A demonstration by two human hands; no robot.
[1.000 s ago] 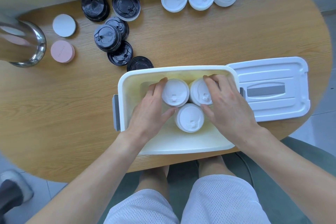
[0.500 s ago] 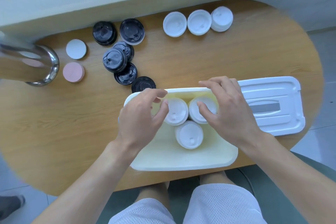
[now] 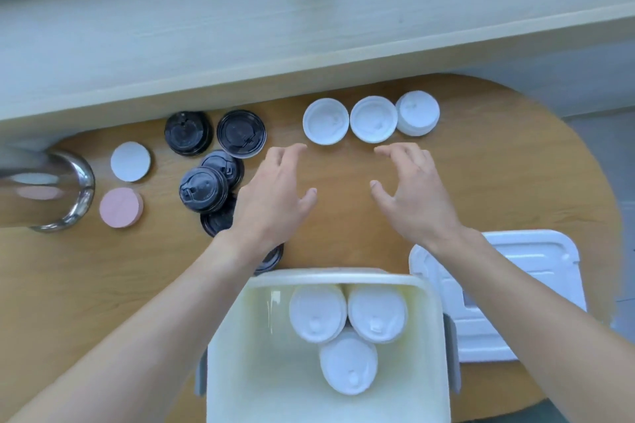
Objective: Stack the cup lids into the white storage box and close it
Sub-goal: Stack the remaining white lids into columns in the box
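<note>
In the head view, both hands hover over the bare middle of the wooden table (image 3: 498, 182), empty, with fingers spread and curled. The left hand (image 3: 271, 196) is just short of the leftmost white lid (image 3: 325, 121); the right hand (image 3: 412, 192) is just short of the middle white lid (image 3: 374, 119). A stack of white lids (image 3: 417, 113) touches that middle lid on its right.

The white storage box (image 3: 240, 354) sits open at the near edge, with three stacks of white lids (image 3: 347, 330) packed together against its far wall. The box lid (image 3: 529, 288) lies flat beside it on the right, partly under the right forearm.

A cluster of black lids (image 3: 206, 161) lies to the left, partly hidden by the left wrist. Farther left are a white round coaster (image 3: 130, 161), a pink round coaster (image 3: 121, 207) and a shiny metal vessel (image 3: 48, 189).
</note>
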